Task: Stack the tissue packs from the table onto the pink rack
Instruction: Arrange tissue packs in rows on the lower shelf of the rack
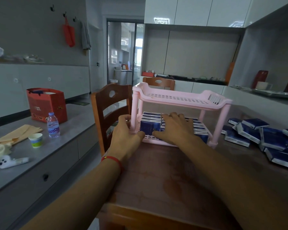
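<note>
At frame centre, the left hand (125,130) grips the rack (181,103) post; the right hand (175,128) lies flat on shelved packs (150,125). Pressing may topple rows (loose packs (264,138) wait right).

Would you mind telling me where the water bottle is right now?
In the head view the water bottle stands upright on the grey counter at the left, just in front of the red gift bag and beside a paper cup.

dim, cool cast | daylight through far doorway (138,45) | wide-angle edge bending
</note>
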{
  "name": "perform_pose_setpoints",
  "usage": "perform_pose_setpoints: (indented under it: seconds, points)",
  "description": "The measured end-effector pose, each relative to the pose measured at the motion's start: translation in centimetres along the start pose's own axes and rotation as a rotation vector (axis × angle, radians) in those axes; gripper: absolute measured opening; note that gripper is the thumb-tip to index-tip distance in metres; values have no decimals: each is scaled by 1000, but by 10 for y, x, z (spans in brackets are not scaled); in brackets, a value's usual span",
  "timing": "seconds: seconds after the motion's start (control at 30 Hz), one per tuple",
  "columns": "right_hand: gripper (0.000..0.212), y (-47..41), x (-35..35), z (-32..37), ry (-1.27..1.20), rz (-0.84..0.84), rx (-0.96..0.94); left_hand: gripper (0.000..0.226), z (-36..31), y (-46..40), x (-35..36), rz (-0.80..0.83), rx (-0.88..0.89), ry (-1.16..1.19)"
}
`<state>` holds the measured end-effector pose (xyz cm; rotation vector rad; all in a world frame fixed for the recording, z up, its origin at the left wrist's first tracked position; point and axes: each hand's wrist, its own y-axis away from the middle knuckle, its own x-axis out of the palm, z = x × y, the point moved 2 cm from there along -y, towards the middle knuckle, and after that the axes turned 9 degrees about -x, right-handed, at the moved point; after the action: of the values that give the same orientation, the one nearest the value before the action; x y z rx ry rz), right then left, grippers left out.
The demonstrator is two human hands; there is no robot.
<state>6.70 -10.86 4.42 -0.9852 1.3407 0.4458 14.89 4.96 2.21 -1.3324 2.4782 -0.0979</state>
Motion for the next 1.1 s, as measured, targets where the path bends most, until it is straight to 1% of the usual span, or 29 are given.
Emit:
perform_pose_setpoints:
  seconds: [0.27, 0.37, 0.4, 0.47, 0.53, 0.57, 0.6, 0.63, 0.67, 0.7, 0.73, 0.8, 0.87, 0.93, 1.0, 1.07, 1.1]
  points:
    - [84, 11, -1, 0, 15, -12, -25, 56, 1, 1, -1, 16, -3, -2]
    - [80, 23, -10, 0, 3, -92, -80, 58, 4, 0, -2, -3, -13, -12]
    - [75, 30, -13, 0, -15, -136, -127, 60, 5, -1, -3, -10, -13, -19]
    - [63, 51, -22, -5, -116, -209, -293, 64, 7, -2, -3, -27, -7, -32]
    - [54, 78, -30, -16, -180, -178, -510, 63, 5, -1, -4, -74, 8, -47]
    - [52, 93, -32, -27, -149, -156, -602, 59, 2, 1, -5, -132, 40, -73]
    - [51, 107, -33, -37, -98, -149, -660, 53, -2, 5, -9, -224, 108, -121]
    - [49, 120, -34, -49, -48, -142, -669, 47, -6, 9, -12, -321, 211, -186]
    - [46, 133, -36, -63, -12, -120, -637, 41, -10, 14, -13, -386, 328, -244]
    - [44, 144, -38, -78, 11, -98, -584, 39, -14, 19, -12, -405, 427, -279]
    - [43, 153, -37, -95, 22, -71, -521, 39, -16, 25, -9, -377, 496, -304]
    - [46, 170, -38, -135, 15, -22, -379, 38, -25, 38, 4, -244, 604, -360]
    - [42, 187, -43, -170, -47, -14, -256, 33, -39, 55, 25, -74, 714, -421]
    - [35, 204, -45, -203, -87, -142, -151, 37, -50, 74, 52, 114, 805, -491]
    - [32, 217, -43, -236, -118, -301, 14, 42, -58, 89, 87, 279, 855, -535]
    - [31, 219, -40, -260, -133, -394, 204, 43, -65, 100, 124, 363, 897, -549]
    - [33, 218, -39, -269, -108, -387, 274, 43, -70, 104, 144, 389, 922, -548]
